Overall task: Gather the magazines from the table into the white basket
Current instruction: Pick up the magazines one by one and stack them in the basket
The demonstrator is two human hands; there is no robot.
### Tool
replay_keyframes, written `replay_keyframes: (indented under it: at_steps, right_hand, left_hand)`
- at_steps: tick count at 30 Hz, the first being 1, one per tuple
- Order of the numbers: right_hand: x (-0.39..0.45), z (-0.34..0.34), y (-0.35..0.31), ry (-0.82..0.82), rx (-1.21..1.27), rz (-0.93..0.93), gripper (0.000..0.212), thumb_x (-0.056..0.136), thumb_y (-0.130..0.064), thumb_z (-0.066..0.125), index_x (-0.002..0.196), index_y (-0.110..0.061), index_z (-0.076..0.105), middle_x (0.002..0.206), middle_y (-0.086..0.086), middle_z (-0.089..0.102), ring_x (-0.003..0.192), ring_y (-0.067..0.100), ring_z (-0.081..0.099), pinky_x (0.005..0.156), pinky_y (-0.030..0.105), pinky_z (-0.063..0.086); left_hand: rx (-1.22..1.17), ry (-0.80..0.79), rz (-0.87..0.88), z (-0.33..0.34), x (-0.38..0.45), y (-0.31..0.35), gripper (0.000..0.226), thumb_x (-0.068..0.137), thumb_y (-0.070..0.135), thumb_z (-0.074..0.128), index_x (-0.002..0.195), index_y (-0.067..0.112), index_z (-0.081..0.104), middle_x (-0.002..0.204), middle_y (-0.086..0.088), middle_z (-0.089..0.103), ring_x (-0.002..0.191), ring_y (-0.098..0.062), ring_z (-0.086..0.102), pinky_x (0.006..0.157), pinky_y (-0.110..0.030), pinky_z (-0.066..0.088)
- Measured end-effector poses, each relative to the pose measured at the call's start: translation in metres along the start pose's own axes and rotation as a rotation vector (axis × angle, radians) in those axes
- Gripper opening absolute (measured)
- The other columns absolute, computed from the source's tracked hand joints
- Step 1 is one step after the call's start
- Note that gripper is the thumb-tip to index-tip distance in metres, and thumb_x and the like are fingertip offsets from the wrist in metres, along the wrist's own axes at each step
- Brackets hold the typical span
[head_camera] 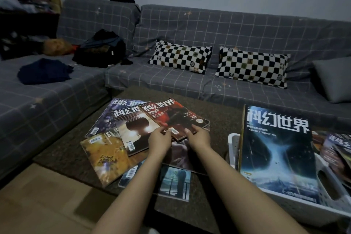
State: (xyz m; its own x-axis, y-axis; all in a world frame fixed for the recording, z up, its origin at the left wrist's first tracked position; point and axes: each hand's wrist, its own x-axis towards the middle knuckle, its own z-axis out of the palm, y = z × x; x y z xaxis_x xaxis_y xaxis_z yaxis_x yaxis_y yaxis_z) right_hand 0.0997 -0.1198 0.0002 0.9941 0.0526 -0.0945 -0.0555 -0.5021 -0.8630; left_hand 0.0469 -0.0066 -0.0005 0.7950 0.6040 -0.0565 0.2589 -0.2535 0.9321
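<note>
Red magazine [175, 118] pinched at its near edge by left hand [159, 139] and right hand [198, 136].

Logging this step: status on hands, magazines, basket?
Both hands on red-cover magazine: left hand pinches near corner, right hand grips near edge. Five more lie overlapped on table. White basket holds blue-cover magazine upright. Nothing blocking.

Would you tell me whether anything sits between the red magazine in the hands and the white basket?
Nothing visible lies on the table between the red magazine, touched by the left hand and right hand, and the white basket. A blue magazine stands upright inside the basket's near side.
</note>
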Motion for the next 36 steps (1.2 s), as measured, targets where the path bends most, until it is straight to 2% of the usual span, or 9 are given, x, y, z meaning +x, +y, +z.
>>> replay_keyframes:
  at_steps: [4, 9, 12, 17, 19, 22, 23, 29, 36]
  right_hand:
    - [0.016, 0.026, 0.022, 0.103, 0.199, 0.106, 0.050, 0.083, -0.023, 0.066, 0.130, -0.015, 0.052, 0.122, 0.016, 0.061, 0.107, 0.028, 0.060, 0.098, 0.035, 0.044]
    - [0.034, 0.039, 0.026, 0.121, 0.418, 0.188, 0.065, 0.076, -0.007, 0.072, 0.134, -0.018, 0.046, 0.102, 0.019, 0.068, 0.062, 0.023, 0.063, 0.059, 0.035, 0.055]
    - [0.041, 0.044, 0.025, 0.178, 0.427, 0.170, 0.070, 0.071, -0.005, 0.076, 0.134, -0.013, 0.044, 0.116, 0.006, 0.062, 0.064, 0.012, 0.065, 0.060, 0.016, 0.055]
    - [0.041, 0.044, 0.014, 0.210, 0.572, 0.285, 0.075, 0.066, 0.001, 0.076, 0.130, -0.015, 0.040, 0.117, 0.015, 0.061, 0.098, 0.032, 0.064, 0.082, 0.042, 0.055]
    - [0.029, 0.040, 0.011, 0.188, 0.655, 0.313, 0.062, 0.069, 0.004, 0.073, 0.123, -0.012, 0.047, 0.098, 0.015, 0.065, 0.079, 0.027, 0.067, 0.066, 0.036, 0.056]
    - [-0.001, 0.034, 0.012, 0.056, 0.760, 0.340, 0.011, 0.079, 0.001, 0.065, 0.077, -0.008, 0.060, 0.046, -0.002, 0.053, 0.034, 0.004, 0.044, 0.035, 0.015, 0.035]
    - [-0.012, 0.032, 0.014, 0.006, 0.769, 0.338, 0.018, 0.081, -0.001, 0.063, 0.067, -0.011, 0.059, 0.039, -0.006, 0.047, 0.029, 0.002, 0.037, 0.033, 0.013, 0.031]
    - [-0.081, 0.017, 0.032, -0.104, 0.744, 0.264, 0.010, 0.078, -0.009, 0.069, 0.071, -0.010, 0.062, 0.050, -0.004, 0.058, 0.039, 0.002, 0.049, 0.037, 0.015, 0.036]
    - [-0.135, 0.005, 0.045, -0.083, 0.935, 0.156, 0.024, 0.080, -0.003, 0.067, 0.102, -0.011, 0.061, 0.099, 0.008, 0.071, 0.090, 0.018, 0.068, 0.069, 0.024, 0.053]
  left_hand:
    - [-0.030, 0.069, -0.012, 0.010, 0.011, -0.013, 0.031, 0.090, 0.023, 0.059, 0.115, 0.005, 0.066, 0.115, -0.011, 0.068, 0.108, -0.025, 0.061, 0.084, -0.023, 0.040]
    - [-0.043, 0.114, 0.012, 0.015, 0.012, -0.018, 0.028, 0.085, 0.023, 0.067, 0.106, 0.006, 0.070, 0.106, -0.009, 0.071, 0.096, -0.021, 0.063, 0.078, -0.022, 0.040]
    - [-0.056, 0.118, 0.035, 0.015, 0.010, -0.017, 0.023, 0.082, 0.023, 0.070, 0.099, 0.007, 0.073, 0.096, -0.006, 0.073, 0.078, -0.012, 0.062, 0.073, -0.022, 0.040]
    - [-0.140, 0.094, -0.001, 0.014, 0.006, -0.015, 0.018, 0.082, 0.023, 0.071, 0.089, 0.007, 0.073, 0.074, 0.002, 0.068, 0.068, -0.012, 0.061, 0.070, -0.029, 0.049]
    - [-0.206, 0.036, -0.078, 0.011, 0.006, -0.015, 0.016, 0.083, 0.025, 0.070, 0.078, 0.010, 0.073, 0.069, -0.003, 0.070, 0.069, -0.021, 0.066, 0.074, -0.038, 0.054]
    - [-0.316, -0.046, -0.167, 0.005, 0.000, -0.018, 0.020, 0.084, 0.025, 0.068, 0.067, 0.014, 0.070, 0.073, -0.010, 0.072, 0.073, -0.025, 0.068, 0.079, -0.039, 0.055]
    - [-0.333, -0.061, -0.180, 0.002, -0.003, -0.019, 0.019, 0.085, 0.025, 0.068, 0.069, 0.013, 0.070, 0.075, -0.011, 0.072, 0.076, -0.026, 0.068, 0.078, -0.038, 0.055]
    - [-0.721, -0.172, -0.318, -0.005, -0.045, -0.023, 0.025, 0.091, 0.003, 0.056, 0.115, -0.002, 0.051, 0.108, -0.024, 0.062, 0.086, -0.029, 0.066, 0.061, -0.029, 0.060]
    - [-0.743, -0.035, -0.217, -0.040, -0.095, -0.043, 0.024, 0.089, -0.001, 0.056, 0.110, 0.012, 0.052, 0.097, -0.014, 0.067, 0.071, -0.022, 0.072, 0.051, -0.028, 0.057]
